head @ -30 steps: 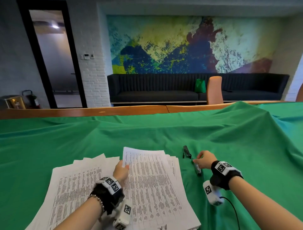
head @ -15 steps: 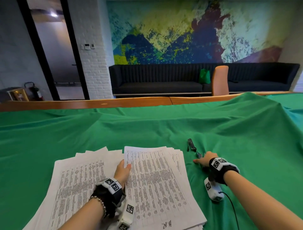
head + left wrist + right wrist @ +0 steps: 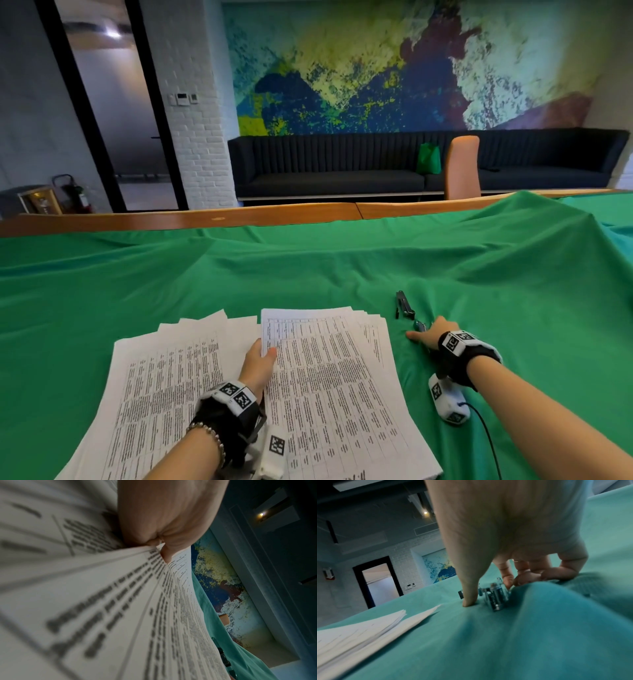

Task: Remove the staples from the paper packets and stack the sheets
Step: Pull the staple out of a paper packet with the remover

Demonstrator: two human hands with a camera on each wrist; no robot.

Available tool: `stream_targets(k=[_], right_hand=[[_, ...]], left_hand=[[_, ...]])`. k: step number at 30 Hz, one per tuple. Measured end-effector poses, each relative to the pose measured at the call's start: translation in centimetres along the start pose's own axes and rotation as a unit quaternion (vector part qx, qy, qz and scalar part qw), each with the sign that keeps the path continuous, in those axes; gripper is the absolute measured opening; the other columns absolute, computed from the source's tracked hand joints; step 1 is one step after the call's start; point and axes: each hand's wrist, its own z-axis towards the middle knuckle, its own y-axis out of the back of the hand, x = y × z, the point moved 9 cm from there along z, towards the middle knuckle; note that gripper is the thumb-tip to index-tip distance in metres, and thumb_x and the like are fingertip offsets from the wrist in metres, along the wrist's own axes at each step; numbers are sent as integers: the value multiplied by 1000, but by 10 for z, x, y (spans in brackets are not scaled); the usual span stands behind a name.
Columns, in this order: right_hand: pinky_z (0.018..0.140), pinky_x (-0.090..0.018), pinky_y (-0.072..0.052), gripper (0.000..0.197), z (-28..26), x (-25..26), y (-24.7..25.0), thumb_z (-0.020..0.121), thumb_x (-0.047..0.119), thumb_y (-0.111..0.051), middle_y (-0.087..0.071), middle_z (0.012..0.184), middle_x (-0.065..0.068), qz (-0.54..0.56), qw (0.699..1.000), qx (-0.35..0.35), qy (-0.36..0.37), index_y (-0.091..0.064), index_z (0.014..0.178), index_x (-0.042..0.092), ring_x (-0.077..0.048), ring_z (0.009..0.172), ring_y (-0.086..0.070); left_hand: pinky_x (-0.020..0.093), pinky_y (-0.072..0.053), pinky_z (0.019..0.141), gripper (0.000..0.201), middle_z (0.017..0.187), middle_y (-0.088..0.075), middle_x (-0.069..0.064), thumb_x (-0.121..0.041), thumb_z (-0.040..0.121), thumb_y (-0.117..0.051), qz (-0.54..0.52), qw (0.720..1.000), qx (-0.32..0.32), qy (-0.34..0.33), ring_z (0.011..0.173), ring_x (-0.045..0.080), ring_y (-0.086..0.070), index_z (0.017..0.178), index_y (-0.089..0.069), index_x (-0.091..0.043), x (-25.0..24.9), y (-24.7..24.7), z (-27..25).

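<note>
1. The left hand (image 3: 257, 363) pinches the edge of the top paper packet (image 3: 329, 377) on the green cloth (image 3: 239, 274).
2. The right hand (image 3: 434, 334), fingers curling, closes around the staple remover (image 3: 495, 596) (grip apparently incomplete).
3. Next, likely: lift it to the staple.

White sheets (image 3: 329, 383) printed with black tables lie on a green cloth (image 3: 308, 274) (a black stapler (image 3: 404, 305) at two o'clock), under a blue-yellow mural (image 3: 394, 68).
</note>
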Motion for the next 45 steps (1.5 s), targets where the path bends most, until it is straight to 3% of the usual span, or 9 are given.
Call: stream_targets(k=[5, 12, 17, 20, 25, 33, 37, 42, 45], right_hand=[[56, -24, -39, 56, 4, 2, -2, 90, 52, -58, -59, 98, -9, -1, 1000, 11, -1, -57, 118, 3, -24, 84, -57], [77, -25, -43, 54, 1, 4, 8, 93, 48, -55, -61, 123, -13, 46, 999, -4, 22, -53, 124, 4, -28, 108, -60], [71, -27, -43, 39, -23, 34, 37, 86, 36, -71, -66, 100, -8, 139, 974, -90, 154, -56, 107, 6, -21, 83, -55], [68, -25, -52, 35, -50, 58, 46, 80, 28, -78, -71, 84, -1, 281, 928, -49, 241, -56, 98, 8, -19, 76, -65], [79, -43, -59, 54, -104, 97, 54, 72, 25, -75, -71, 101, -24, 584, 759, 139, 253, -50, 114, 2, -39, 94, -70], [79, -43, -59, 29, -142, 131, 50, 94, 17, -59, -65, 99, -22, 610, 715, 245, 238, -51, 116, 1, -41, 96, -68], [65, -38, -59, 35, -150, 142, 45, 93, 31, -59, -58, 80, -11, 576, 732, 286, 226, -48, 113, 4, -31, 71, -66], [48, -22, -33, 43, -165, 158, 70, 94, 42, -56, -46, 76, -1, 311, 864, 199, 343, -48, 115, 6, -10, 55, -38], [52, -22, -30, 47, -175, 168, 92, 94, 51, -51, -43, 84, 0, 222, 897, 153, 350, -45, 116, 10, -10, 61, -33]], left_hand=[[49, -35, 111, 50, 149, -40, 1, -29, 100, -45, 6, 1000, 8, -1, 135, 25, -41, 146, -33, -14, -7, -1, -7], [47, -36, 110, 42, 144, -46, 3, -21, 103, -41, 5, 1000, 10, -9, 131, 26, -45, 144, -37, -11, -25, -2, -29], [47, -43, 104, 31, 131, -57, 8, -15, 103, -39, -10, 1000, 7, -19, 119, 27, -55, 131, -49, -10, -27, -3, -30], [47, -43, 104, 30, 130, -58, 7, -14, 103, -39, -12, 1000, 10, -20, 117, 27, -56, 130, -51, -10, -27, -4, -32], [44, -44, 102, 27, 122, -60, 6, -12, 103, -39, -16, 999, 17, -22, 114, 26, -58, 126, -52, -11, -31, -4, -35], [43, -43, 104, 32, 132, -57, 9, -10, 102, -39, 12, 998, 27, -54, 118, 27, -55, 133, -50, -7, -66, -9, -50], [31, -38, 101, 37, 122, -52, -3, -10, 103, -39, -11, 991, 15, -131, 124, 19, -50, 139, -43, -9, -116, -8, -81], [31, -43, 103, 33, 118, -62, -13, -13, 102, -41, -35, 974, 25, -223, 109, 2, -57, 133, -51, -19, -163, -14, -111], [27, -45, 98, 29, 116, -66, -13, -15, 102, -43, -35, 966, 28, -253, 109, 1, -60, 126, -56, -24, -177, -19, -119]])
